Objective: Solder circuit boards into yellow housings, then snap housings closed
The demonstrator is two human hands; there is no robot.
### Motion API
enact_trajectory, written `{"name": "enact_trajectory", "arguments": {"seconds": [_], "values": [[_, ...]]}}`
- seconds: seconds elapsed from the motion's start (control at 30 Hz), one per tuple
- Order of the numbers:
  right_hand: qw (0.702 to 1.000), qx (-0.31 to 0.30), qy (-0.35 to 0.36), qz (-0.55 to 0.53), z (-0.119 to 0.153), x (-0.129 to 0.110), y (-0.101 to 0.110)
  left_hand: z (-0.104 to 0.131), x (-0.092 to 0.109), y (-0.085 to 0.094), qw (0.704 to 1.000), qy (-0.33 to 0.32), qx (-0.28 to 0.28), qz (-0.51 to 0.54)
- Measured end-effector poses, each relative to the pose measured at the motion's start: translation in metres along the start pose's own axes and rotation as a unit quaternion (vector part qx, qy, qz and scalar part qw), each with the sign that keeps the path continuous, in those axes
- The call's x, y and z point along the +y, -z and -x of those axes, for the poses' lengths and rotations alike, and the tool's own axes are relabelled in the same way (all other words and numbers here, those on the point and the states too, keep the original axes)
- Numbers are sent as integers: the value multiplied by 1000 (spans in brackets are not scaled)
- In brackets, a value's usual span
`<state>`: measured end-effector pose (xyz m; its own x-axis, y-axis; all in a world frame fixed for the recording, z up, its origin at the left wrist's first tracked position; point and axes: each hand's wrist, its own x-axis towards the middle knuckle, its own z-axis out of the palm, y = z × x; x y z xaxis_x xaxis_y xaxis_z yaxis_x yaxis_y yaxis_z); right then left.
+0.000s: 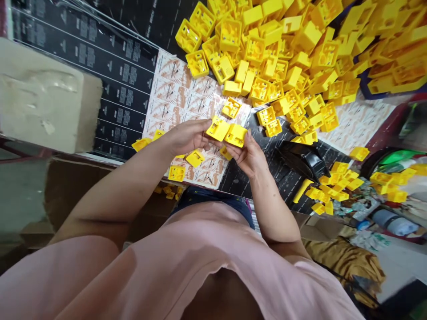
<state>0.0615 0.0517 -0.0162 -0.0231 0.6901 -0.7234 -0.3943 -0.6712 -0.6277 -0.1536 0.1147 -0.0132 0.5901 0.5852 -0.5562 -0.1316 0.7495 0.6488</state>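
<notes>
Slippage looks like the first risk, since the left casing [217,128] and the right casing [236,135], two small yellow plastic boxes, are held above the brown-and-white printed sheet [168,104] mostly by fingertips; a loosened grip could drop one onto that sheet among its lookalikes. The left hand [190,138] is closed on the left casing and the right hand [251,155] on the right one; whether their fingers meet underneath is hidden. A forearm passing low could sweep the loose box [176,173] off the sheet's near edge, and the jumbled yellow heap [258,49], which overlaps the sheet's far side, might slide farther onto it because its pieces rest unevenly. Both held casings are bright yellow, squarish and side by side, each with a seemingly recessed or stepped upper face; whether they are joined is too small to tell
</notes>
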Motion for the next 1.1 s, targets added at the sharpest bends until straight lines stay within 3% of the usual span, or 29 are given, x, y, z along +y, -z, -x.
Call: {"name": "enact_trajectory", "arguments": {"seconds": [0.27, 0.5, 0.77, 0.93, 1.1], "values": [[999, -32, -25, -35, 11, -3, 1, 7, -15, 3, 998, 23, -29, 46], [998, -48, 12, -32, 23, -5, 3, 12, -17, 1, 998, -1, -55, 5], [992, -28, -39, -120, 21, 1, 6, 17, -19, 2, 996, -23, -56, -65], [980, -15, -72, -185, 24, -4, 4, 22, -14, -11, 996, -30, -82, -24], [983, -49, -76, -158, 20, -1, 7, 32, 1, -23, 992, -34, -55, -113]]}}
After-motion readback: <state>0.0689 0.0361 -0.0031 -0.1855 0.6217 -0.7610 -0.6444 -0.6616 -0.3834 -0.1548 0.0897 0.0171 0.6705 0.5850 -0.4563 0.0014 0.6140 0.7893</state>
